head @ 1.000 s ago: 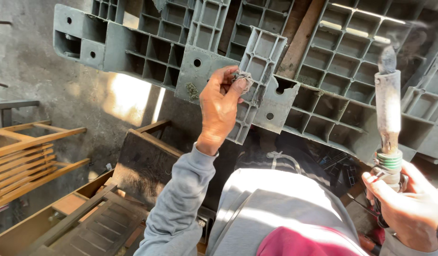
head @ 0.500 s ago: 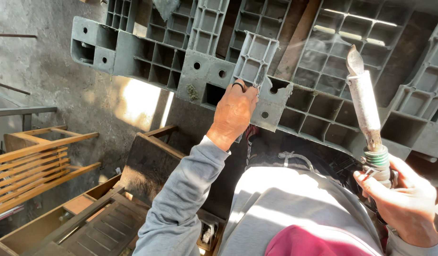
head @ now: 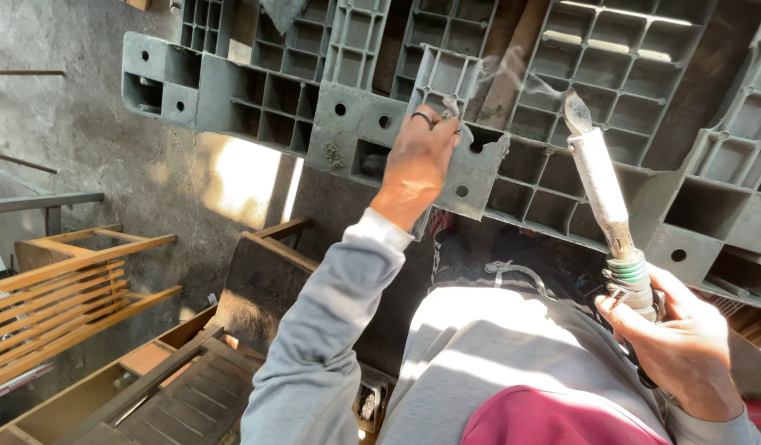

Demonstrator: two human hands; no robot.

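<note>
Since the earlier frames the left hand (head: pixel 415 169) has slid a little down and right along the grey plastic pallet (head: pixel 257 99), and the hot iron (head: pixel 599 177) in the right hand (head: pixel 685 350) has tilted so its tip now leans toward the upper middle of the frame.

The left hand sits in the upper middle, its fingers pinched together on a small piece pressed against a broken block of the pallet; what the piece is cannot be told. A dark ring (head: pixel 422 118) shows on one finger. A thin wisp of smoke (head: pixel 512 70) rises just right of that hand.

The right hand, at the lower right, is closed tightly around the iron's handle, where green wire windings (head: pixel 629 268) wrap the shaft. The iron's flat blackened tip (head: pixel 576 111) hovers near the pallet ribs, just apart from them, well right of the left hand.

The pallet stretches across the whole top of the frame. A wooden bench (head: pixel 67 288) stands at the left edge, and dark wooden boards (head: pixel 257 280) lie below the pallet in the lower middle.
</note>
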